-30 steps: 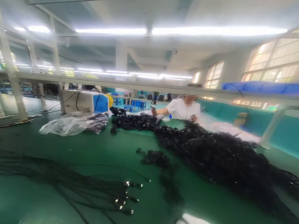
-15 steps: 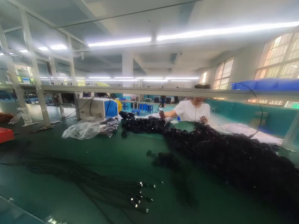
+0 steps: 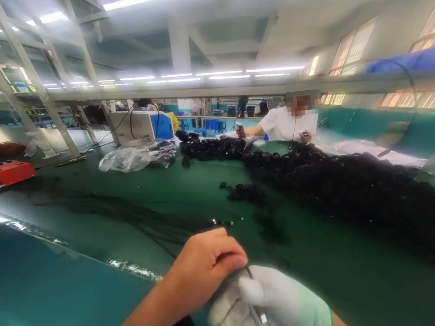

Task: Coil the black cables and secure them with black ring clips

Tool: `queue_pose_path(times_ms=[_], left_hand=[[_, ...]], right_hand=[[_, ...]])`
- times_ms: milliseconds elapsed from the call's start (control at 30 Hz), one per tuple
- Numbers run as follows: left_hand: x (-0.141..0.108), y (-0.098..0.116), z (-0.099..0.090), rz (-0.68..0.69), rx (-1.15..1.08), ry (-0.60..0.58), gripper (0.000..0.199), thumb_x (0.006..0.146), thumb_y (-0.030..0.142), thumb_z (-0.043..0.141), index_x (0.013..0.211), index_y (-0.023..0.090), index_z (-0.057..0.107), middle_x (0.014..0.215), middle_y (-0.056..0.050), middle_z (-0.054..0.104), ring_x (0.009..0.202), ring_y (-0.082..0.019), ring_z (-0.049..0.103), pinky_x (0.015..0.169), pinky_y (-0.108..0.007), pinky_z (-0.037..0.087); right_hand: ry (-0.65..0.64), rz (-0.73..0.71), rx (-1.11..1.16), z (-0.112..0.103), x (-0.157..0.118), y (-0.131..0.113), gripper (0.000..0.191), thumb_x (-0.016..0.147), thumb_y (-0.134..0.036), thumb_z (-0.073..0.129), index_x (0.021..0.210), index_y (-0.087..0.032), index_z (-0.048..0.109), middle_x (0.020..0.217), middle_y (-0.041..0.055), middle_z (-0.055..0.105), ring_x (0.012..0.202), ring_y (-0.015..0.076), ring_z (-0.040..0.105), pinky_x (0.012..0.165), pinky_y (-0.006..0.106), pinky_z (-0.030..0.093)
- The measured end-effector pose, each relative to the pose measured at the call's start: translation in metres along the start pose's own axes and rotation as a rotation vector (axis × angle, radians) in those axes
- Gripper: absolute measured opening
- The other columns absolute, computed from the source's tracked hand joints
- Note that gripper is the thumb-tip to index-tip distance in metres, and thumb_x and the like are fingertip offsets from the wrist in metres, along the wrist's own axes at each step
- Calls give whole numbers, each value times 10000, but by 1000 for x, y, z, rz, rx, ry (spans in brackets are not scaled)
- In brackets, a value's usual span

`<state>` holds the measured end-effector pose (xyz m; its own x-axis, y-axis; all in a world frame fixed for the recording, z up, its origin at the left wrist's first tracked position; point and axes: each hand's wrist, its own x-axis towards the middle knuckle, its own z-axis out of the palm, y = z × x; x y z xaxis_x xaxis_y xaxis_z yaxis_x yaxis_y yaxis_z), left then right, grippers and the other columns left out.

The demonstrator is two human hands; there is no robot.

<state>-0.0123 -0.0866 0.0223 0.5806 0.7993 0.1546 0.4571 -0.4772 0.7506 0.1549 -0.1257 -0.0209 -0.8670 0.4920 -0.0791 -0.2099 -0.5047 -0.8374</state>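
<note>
We can read no text, label, brand, number or sign here. We see the face of the red box (image 3: 8, 172) with its small buttons, and the white-and-blue machine (image 3: 140, 126) behind the worktop (image 3: 204, 185), but any marks on them are too small or too blurred for us to make out.

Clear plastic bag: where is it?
In the head view, the clear plastic bag lies left of centre on the green table, in front of the white machine and left of the black cable pile.
</note>
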Motion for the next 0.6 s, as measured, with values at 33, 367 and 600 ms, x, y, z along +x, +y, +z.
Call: queue_pose_path(times_ms=[33,367,600], left_hand=[[3,-3,-3,11,-30,-13,182,849,237,526,776,220,691,751,27,587,693,-96,539,620,-190,390],[16,-16,-10,-63,-149,-30,166,829,215,538,790,190,697,733,20,534,666,-94,466,596,-195,349],[25,-23,-2,-70,-196,44,194,834,255,525,791,171,695,769,-6,593,736,-124,513,682,-216,381]], right_hand=[[17,-12,45,-3,1,1,338,883,-360,509,1150,-151,517,1129,83,558,953,195,578,803,398,493],[55,-83,296,-17,27,11,919,694,-834,260,1043,-33,546,911,190,657,853,290,634,784,481,448],[-68,-33,394,-21,27,6,520,714,-408,651,1063,-37,548,920,178,666,793,279,663,687,418,476]])
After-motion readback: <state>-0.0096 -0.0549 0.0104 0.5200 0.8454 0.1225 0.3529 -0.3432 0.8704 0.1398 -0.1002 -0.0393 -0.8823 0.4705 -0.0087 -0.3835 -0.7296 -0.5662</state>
